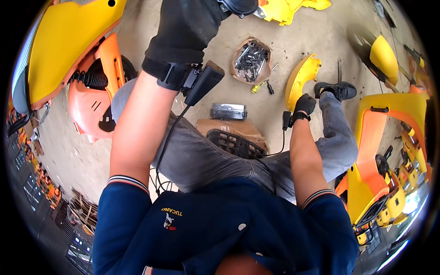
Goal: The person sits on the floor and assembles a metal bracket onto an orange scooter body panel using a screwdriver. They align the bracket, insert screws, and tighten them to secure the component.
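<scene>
My left hand [185,30], in a black glove, reaches up to the top edge, where its fingers are mostly cut off. Against it is a dark rounded object [240,6] with a grey rim, only partly in view; its kind I cannot make out. Just beyond lies a bright yellow plastic part [286,10]. My right hand [305,105], also gloved in black, is closed at the lower end of a curved yellow plastic panel [297,80] beside my shoe. The panel's inner edge carries small tabs.
An open bag of screws and bolts [252,62] lies on the floor, with a yellow-green piece [257,87] by it. A clear lamp-like part [228,111] and black footrest [236,143] lie between my legs. Large yellow-orange vehicle bodies [68,43] flank me.
</scene>
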`<action>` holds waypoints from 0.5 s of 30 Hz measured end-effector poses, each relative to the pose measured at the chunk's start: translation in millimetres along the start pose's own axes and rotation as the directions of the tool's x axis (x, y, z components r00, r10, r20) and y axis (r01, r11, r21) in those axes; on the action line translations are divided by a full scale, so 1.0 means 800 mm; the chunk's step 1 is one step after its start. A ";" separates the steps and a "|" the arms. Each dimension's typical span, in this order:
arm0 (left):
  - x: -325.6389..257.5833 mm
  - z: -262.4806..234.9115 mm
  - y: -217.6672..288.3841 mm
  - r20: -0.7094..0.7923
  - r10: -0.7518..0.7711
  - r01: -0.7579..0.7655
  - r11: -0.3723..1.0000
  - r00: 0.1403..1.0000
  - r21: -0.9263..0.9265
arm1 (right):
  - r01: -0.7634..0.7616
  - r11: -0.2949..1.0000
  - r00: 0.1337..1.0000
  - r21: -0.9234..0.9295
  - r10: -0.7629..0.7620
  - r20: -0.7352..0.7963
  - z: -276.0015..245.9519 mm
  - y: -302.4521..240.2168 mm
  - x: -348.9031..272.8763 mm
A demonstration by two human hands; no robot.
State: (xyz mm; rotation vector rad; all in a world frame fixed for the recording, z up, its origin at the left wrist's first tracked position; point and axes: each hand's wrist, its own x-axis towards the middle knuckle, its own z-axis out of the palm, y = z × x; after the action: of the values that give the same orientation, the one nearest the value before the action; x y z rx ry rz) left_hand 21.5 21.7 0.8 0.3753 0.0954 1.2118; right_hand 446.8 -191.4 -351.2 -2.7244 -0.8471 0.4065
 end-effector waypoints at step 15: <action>-0.017 0.008 0.009 -0.271 0.209 -0.092 0.917 0.940 0.387 | 0.613 0.781 0.374 0.120 -0.421 0.827 0.089 0.005 -0.189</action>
State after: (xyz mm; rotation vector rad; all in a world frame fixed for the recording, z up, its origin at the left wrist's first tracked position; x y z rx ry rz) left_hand 12.3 10.1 7.1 0.5271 0.5823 1.4032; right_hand 305.4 -271.1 -390.6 -2.0822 -2.0184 1.5859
